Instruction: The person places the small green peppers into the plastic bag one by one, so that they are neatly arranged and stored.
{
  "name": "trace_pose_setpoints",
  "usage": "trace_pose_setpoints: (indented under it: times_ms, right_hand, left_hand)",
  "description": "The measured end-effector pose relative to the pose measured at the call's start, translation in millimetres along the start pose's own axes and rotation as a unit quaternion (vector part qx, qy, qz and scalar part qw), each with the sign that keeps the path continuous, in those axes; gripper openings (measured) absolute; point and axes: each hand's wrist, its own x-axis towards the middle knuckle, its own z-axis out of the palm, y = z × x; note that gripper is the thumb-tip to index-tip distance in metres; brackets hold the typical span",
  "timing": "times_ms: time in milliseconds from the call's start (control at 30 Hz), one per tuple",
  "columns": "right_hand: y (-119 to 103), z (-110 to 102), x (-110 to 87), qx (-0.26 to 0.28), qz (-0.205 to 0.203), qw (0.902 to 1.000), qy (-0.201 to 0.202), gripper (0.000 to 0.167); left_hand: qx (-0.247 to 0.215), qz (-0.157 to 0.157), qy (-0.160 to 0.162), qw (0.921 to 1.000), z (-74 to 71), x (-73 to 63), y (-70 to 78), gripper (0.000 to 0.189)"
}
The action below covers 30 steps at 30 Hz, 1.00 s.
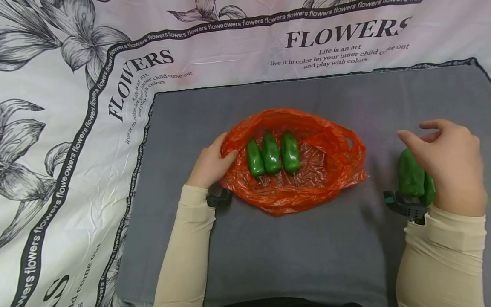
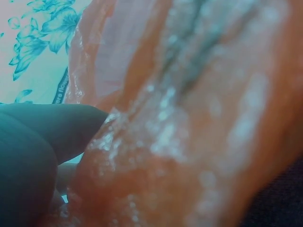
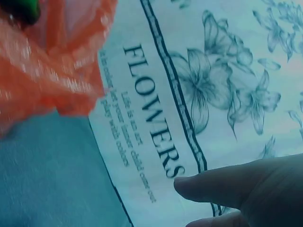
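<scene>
A red plastic bag (image 1: 284, 204) lies spread open on the grey table, with three glossy green peppers (image 1: 270, 153) side by side inside it. My left hand (image 1: 209, 164) pinches the bag's left rim, thumb over the inner side and fingers outside. In the left wrist view the crinkled bag (image 2: 156, 156) fills most of the picture beside the thumb. Off to the right, my right hand (image 1: 454, 166) is held with thumb and fingers apart and nothing between them. Below it, partly hidden by the hand and wrist, are more green peppers (image 1: 411, 175).
The grey table surface (image 1: 291, 256) runs around the bag. A white cloth (image 1: 238, 55) with printed flowers and lettering borders it at the back and left. A loop handle of the bag points right, towards the right hand.
</scene>
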Motion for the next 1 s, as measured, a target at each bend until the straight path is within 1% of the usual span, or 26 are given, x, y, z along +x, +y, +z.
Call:
trace_pose_setpoints:
  times_ms: [167, 300, 400, 500, 633, 733, 833, 1000]
  right_hand:
    - [6.4, -1.3, 4.7, 0.001, 0.031, 0.9995, 0.001, 0.085]
    - [9.4, -1.8, 6.3, -0.002, 0.036, 0.9993, 0.008, 0.083]
    - [12.6, -2.8, 6.9, -0.007, 0.037, 0.9993, 0.005, 0.083]
    - [17.2, -2.0, 7.1, -0.013, 0.039, 0.9992, -0.004, 0.083]
    - [23.6, 4.5, 4.7, -0.016, 0.038, 0.9989, -0.025, 0.085]
    - [29.4, 9.9, 1.3, -0.02, 0.045, 0.998, -0.04, 0.085]
    - [35.9, 12.7, -1.1, -0.027, 0.051, 0.9972, -0.048, 0.085]
    - [44.5, 16.5, -2.0, -0.028, 0.044, 0.9972, -0.053, 0.086]
  left_hand:
    - [-0.004, 0.002, 0.004, 1.0, -1.1, 0.0, -1.8, 0.07]
    - [-0.003, 0.0, 0.006, 1.0, -2.0, -0.7, -2.2, 0.07]
    - [-0.002, 0.002, 0.006, 1.0, -2.5, -0.7, -1.7, 0.07]
    - [-0.001, 0.002, 0.002, 1.0, -2.5, -0.3, -1.5, 0.071]
    - [0.002, -0.006, 0.005, 1.0, -3.7, 0.0, -0.9, 0.07]
    - [0.004, -0.003, 0.005, 1.0, -3.7, 1.3, 1.0, 0.07]
    - [0.002, 0.005, -0.001, 1.0, -2.2, 2.9, 2.6, 0.07]
    - [-0.003, 0.002, -0.001, 1.0, -0.2, 1.6, 2.5, 0.07]
